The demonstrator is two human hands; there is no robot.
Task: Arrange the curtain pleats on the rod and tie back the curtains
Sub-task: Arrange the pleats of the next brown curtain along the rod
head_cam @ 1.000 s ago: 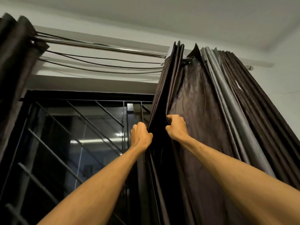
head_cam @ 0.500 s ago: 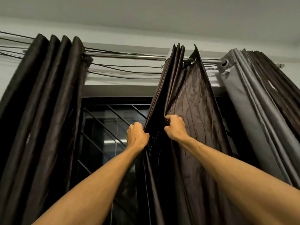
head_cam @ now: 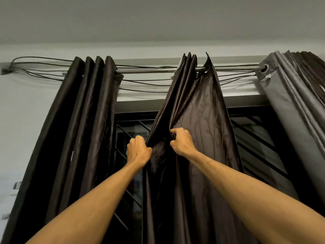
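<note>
The curtain [head_cam: 198,117] now sits farther toward 9 o'clock. Left hand [head_cam: 138,152] and right hand [head_cam: 182,142] clench its folds, rod [head_cam: 149,69] at 12.

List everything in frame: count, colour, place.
curtain rod: 1, silver, across the top
left curtain: 1, dark brown, pleated, left on rod
middle curtain: 1, dark brown, centre of rod
right curtain: 1, grey facing, dark folds behind, right end
cords: several, black, strung along rod
window grille: 1, black, behind curtains
left hand: grips middle curtain's left edge
right hand: grips a fold of middle curtain
</note>
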